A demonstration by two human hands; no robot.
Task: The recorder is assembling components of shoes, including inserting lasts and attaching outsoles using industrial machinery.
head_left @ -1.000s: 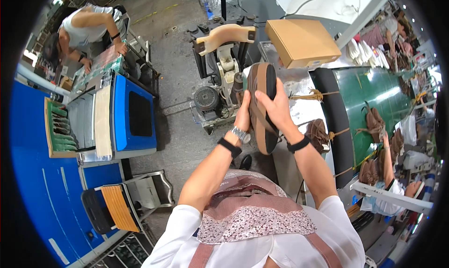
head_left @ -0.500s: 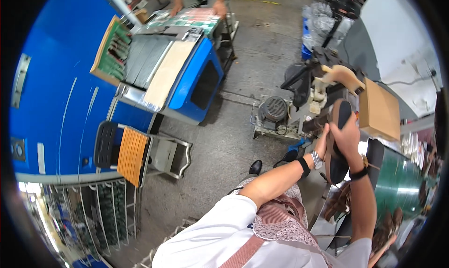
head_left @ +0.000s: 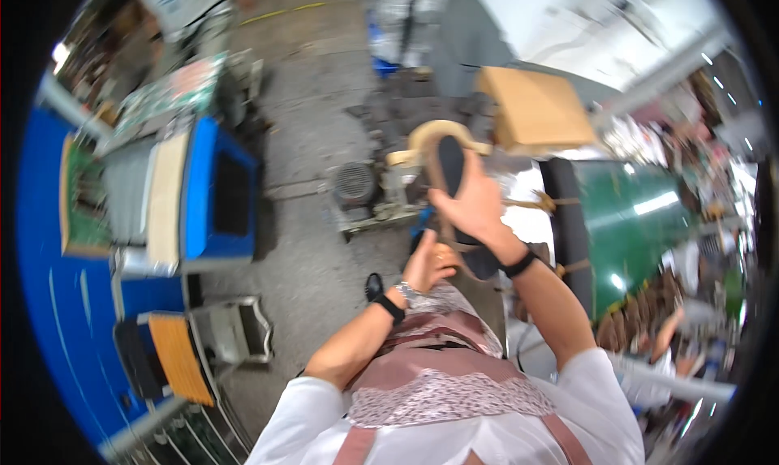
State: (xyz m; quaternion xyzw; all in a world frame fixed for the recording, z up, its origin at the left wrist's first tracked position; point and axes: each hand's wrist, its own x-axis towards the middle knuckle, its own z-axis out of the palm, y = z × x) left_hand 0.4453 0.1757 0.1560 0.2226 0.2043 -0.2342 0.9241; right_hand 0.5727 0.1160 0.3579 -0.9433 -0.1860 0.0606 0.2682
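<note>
A shoe with a black sole and a brown edge is tilted in front of me, its sole turned toward me. My right hand grips it around the middle from the right side. Close to the shoe's lower end is my left hand, its thumb apart from loosely bent fingers. It looks free of the shoe, though blur hides whether a fingertip touches. Just beyond the shoe stands a machine with a curved cream-coloured part.
A motor sits low on the machine's left. Behind stands a cardboard box. On the right runs a green conveyor belt, with brown shoes along its edge. Left are a blue machine and a slatted chair. Another person stands far left.
My view has swung right, so the surroundings sit further left. My left hand has come off the shoe and dropped toward its lower end; my right hand still holds it.
</note>
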